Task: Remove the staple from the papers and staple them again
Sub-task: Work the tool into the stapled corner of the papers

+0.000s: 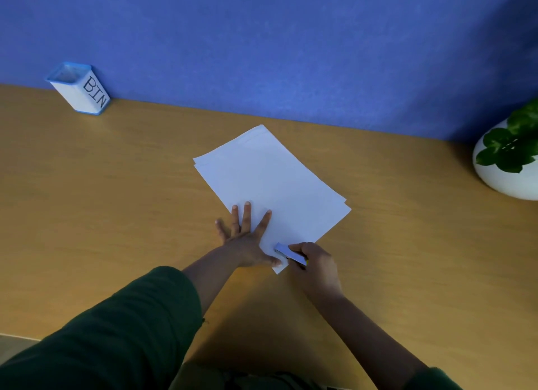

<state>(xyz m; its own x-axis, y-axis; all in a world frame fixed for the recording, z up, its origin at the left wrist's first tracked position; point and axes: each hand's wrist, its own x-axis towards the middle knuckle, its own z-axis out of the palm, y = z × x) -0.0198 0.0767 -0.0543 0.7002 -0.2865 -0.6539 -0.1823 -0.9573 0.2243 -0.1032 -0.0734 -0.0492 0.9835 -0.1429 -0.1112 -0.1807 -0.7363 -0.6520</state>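
Observation:
A small stack of white papers [270,183] lies at an angle on the wooden desk [116,215], its sheets slightly fanned. My left hand [247,238] presses flat on the stack's near left edge, fingers spread, thumb close to the near corner. My right hand [317,264] grips a small light-coloured stapler [288,253] whose front end sits over the near corner of the papers. Whether a staple is in that corner is hidden by the tool and my thumb.
A white and blue cup marked BIN [80,88] stands at the back left against the blue wall [262,46]. A white round pot with a green plant [509,157] sits at the right edge. Dark green sleeves cover my forearms.

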